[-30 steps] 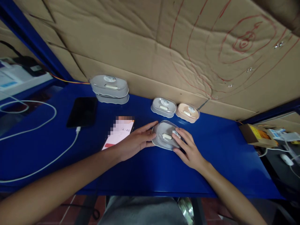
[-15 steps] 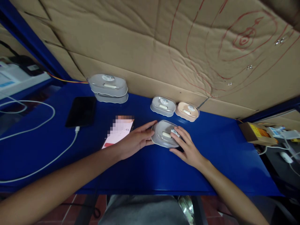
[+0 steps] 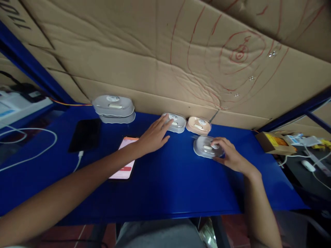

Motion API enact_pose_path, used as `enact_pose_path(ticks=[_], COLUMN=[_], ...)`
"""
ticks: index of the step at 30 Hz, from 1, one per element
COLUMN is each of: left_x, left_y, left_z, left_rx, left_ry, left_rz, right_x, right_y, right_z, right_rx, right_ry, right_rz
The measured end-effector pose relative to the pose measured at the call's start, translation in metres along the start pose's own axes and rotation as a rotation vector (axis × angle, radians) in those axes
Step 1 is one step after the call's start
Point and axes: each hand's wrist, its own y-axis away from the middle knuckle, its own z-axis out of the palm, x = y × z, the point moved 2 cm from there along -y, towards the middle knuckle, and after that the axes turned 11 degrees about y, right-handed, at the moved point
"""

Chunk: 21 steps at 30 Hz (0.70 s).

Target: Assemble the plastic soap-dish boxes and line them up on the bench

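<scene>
My right hand grips the right end of a grey oval lidded box on the blue table. This box has a clear lid with a pale handle and a round sticker, which the fingers partly cover. My left hand holds nothing. Its fingers are stretched out over the left side of a similar small grey box by the cardboard; whether they touch it I cannot tell. Just right of that stands a peach-coloured lidded box.
Two larger grey lidded boxes are stacked at the back left. A lit phone lies beneath my left forearm. Further left is a dark device with a white cable. A cardboard wall closes the back; an open carton stands at right.
My left hand has let go of the grey box and moved up and left to the small one behind. My right hand has shifted the grey box to the right.
</scene>
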Motion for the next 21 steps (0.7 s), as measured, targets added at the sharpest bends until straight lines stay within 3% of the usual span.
enact_pose_path(ticks=[3, 5, 9, 16, 21], left_x=[-0.014, -0.014, 0.003, 0.029, 0.033], left_y=[-0.014, -0.011, 0.018, 0.067, 0.073], left_z=[-0.002, -0.002, -0.001, -0.001, 0.002], left_rx=[-0.03, -0.054, -0.068, -0.093, -0.139], left_ry=[-0.031, -0.045, -0.093, 0.037, 0.272], left_rz=[-0.064, -0.065, -0.037, -0.009, -0.089], right_x=[0.049, 0.073, 0.093, 0.069, 0.014], right_y=[0.015, 0.019, 0.009, -0.029, -0.043], right_z=[-0.002, 0.0, 0.007, 0.027, 0.034], right_rx=[0.047, 0.117, 0.22, 0.27, 0.298], right_ry=[0.16, 0.224, 0.23, 0.169, 0.115], right_rz=[0.199, 0.302, 0.339, 0.196, 0.115])
